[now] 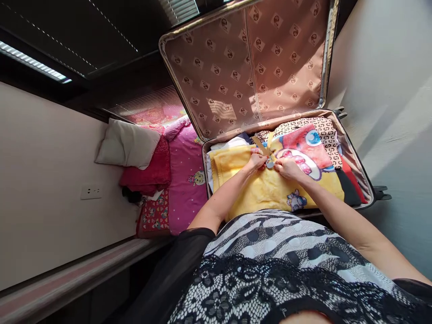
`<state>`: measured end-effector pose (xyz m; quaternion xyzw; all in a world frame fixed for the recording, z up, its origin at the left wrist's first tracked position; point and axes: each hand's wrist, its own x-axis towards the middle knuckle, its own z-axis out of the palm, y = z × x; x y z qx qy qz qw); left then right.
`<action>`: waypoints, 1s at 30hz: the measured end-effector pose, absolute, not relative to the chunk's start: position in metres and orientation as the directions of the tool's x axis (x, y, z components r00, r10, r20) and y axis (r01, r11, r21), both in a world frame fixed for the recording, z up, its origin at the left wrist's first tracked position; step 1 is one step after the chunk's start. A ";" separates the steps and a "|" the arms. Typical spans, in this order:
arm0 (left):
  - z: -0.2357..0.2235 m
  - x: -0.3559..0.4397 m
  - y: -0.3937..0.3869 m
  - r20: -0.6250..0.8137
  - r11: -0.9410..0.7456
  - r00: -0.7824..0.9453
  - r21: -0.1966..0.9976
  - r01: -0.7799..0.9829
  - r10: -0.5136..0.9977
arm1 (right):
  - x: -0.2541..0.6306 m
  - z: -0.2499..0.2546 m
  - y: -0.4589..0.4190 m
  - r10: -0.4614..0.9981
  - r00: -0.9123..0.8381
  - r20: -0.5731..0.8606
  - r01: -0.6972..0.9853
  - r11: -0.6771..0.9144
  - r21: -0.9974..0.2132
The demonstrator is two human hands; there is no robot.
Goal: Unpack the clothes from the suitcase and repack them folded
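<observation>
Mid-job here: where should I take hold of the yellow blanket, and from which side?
Probably by its folded left edge, coming from above left: the yellow blanket shows stacked layers there, away from the left grip and right grip beside the tan strap.

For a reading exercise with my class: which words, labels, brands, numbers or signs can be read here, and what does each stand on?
No word, brand or number can be read with certainty.
Suitcase lining: repeated badges, too small and blurred to read.
Tan patterned cloth: repeated curved marks resembling "G" or "S", too small to settle.
Yellow blanket: cartoon figures, no lettering legible.
Strap buckle: no marking legible.
</observation>
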<state>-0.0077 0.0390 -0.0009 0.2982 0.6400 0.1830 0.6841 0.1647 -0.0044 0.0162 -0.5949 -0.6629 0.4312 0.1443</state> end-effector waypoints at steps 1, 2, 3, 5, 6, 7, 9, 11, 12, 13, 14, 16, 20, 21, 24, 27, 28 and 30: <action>-0.002 -0.008 0.039 -0.764 0.748 0.100 0.645 0.157 0.637 | 0.169 0.022 -0.013 0.933 -0.248 -0.262 0.679 -0.025 -0.733; -0.002 -0.007 0.039 -0.763 0.743 0.083 0.644 0.183 0.641 | 0.175 0.028 -0.025 0.935 -0.268 -0.232 0.681 0.014 -0.732; -0.003 -0.007 0.039 -0.763 0.741 0.074 0.642 0.195 0.642 | 0.185 0.033 -0.039 0.919 -0.315 -0.236 0.672 0.041 -0.739; -0.003 -0.007 0.040 -0.767 0.744 0.064 0.636 0.202 0.638 | 0.211 0.038 -0.074 0.822 -0.472 -0.317 0.644 0.076 -0.761; -0.003 -0.007 0.040 -0.771 0.749 0.062 0.631 0.203 0.633 | 0.227 0.038 -0.093 0.756 -0.542 -0.367 0.642 0.090 -0.762; -0.003 -0.007 0.041 -0.775 0.752 0.061 0.627 0.203 0.629 | 0.242 0.036 -0.113 0.698 -0.589 -0.408 0.649 0.107 -0.753; -0.004 -0.007 0.041 -0.779 0.754 0.061 0.621 0.214 0.624 | 0.267 0.027 -0.151 0.641 -0.622 -0.448 0.675 0.150 -0.722; -0.006 -0.007 0.042 -0.779 0.751 0.064 0.619 0.230 0.623 | 0.279 0.016 -0.183 0.689 -0.589 -0.423 0.716 0.202 -0.668; -0.007 -0.008 0.042 -0.778 0.748 0.069 0.622 0.232 0.625 | 0.280 0.009 -0.195 0.729 -0.562 -0.390 0.739 0.231 -0.633; -0.007 -0.008 0.042 -0.777 0.748 0.073 0.624 0.228 0.626 | 0.279 0.003 -0.204 0.767 -0.536 -0.353 0.762 0.261 -0.592; -0.008 -0.008 0.042 -0.776 0.749 0.076 0.626 0.219 0.627 | 0.275 -0.002 -0.211 0.797 -0.515 -0.315 0.784 0.288 -0.550; -0.008 -0.008 0.042 -0.778 0.758 0.066 0.625 0.189 0.625 | 0.265 -0.012 -0.218 0.827 -0.499 -0.258 0.801 0.327 -0.502; -0.008 -0.007 0.041 -0.784 0.777 0.038 0.619 0.118 0.619 | 0.248 -0.027 -0.224 0.867 -0.466 -0.175 0.766 0.297 -0.570; -0.008 -0.007 0.041 -0.783 0.777 0.037 0.621 0.105 0.621 | 0.245 -0.030 -0.225 0.884 -0.439 -0.159 0.756 0.268 -0.597; -0.008 -0.006 0.041 -0.783 0.779 0.031 0.621 0.082 0.621 | 0.234 -0.038 -0.225 0.929 -0.334 -0.157 0.734 0.152 -0.662; -0.009 -0.005 0.042 -0.792 0.788 0.027 0.610 0.087 0.610 | 0.221 -0.042 -0.219 0.928 -0.296 -0.225 0.706 0.054 -0.706; -0.010 -0.005 0.042 -0.794 0.790 0.030 0.607 0.088 0.607 | 0.218 -0.042 -0.216 0.917 -0.300 -0.265 0.697 0.021 -0.716; -0.010 -0.006 0.043 -0.796 0.795 0.047 0.605 0.056 0.603 | 0.213 -0.040 -0.210 0.886 -0.317 -0.338 0.679 -0.037 -0.733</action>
